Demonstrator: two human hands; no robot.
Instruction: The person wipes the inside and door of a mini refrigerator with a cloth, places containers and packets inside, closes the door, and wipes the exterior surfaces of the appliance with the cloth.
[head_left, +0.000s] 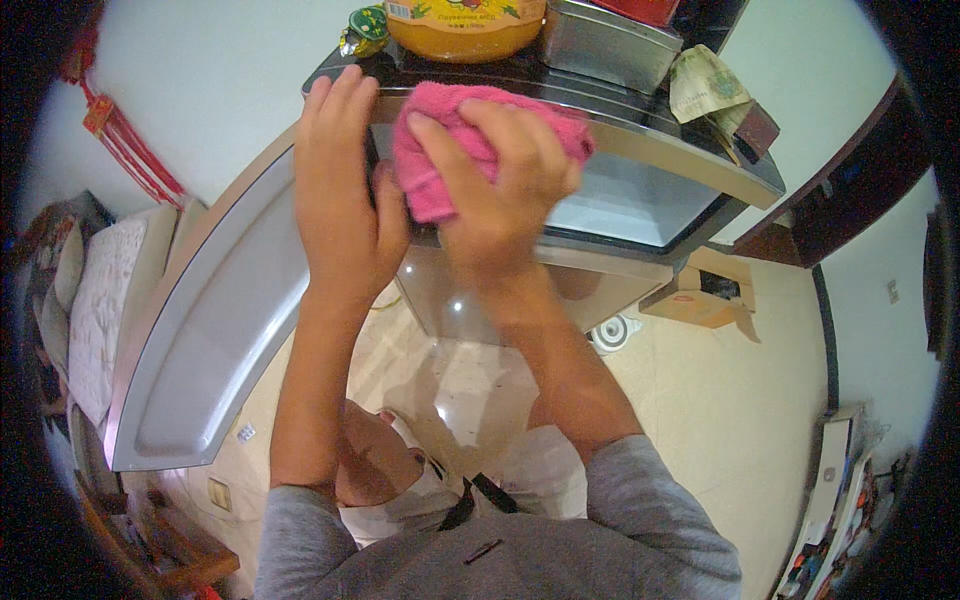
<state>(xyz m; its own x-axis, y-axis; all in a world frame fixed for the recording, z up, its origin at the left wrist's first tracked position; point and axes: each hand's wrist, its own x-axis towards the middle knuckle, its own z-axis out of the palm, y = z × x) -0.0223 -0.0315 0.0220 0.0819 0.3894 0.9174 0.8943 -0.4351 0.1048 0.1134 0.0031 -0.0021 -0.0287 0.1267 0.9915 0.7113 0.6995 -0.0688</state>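
My right hand is spread over a folded pink cloth, its fingers bent into the fabric. The cloth lies against the top front edge of a refrigerator, over its opening. Left of the cloth, my left hand rests with fingers extended at the inner edge of the open refrigerator door, holding nothing; its fingertips reach the refrigerator's dark top. The door is swung out to the left. My right hand is slightly blurred.
On the refrigerator's top stand a honey jar, a metal tin, a green and gold wrapped item and a crumpled paper. A cardboard box and a round white device are on the floor.
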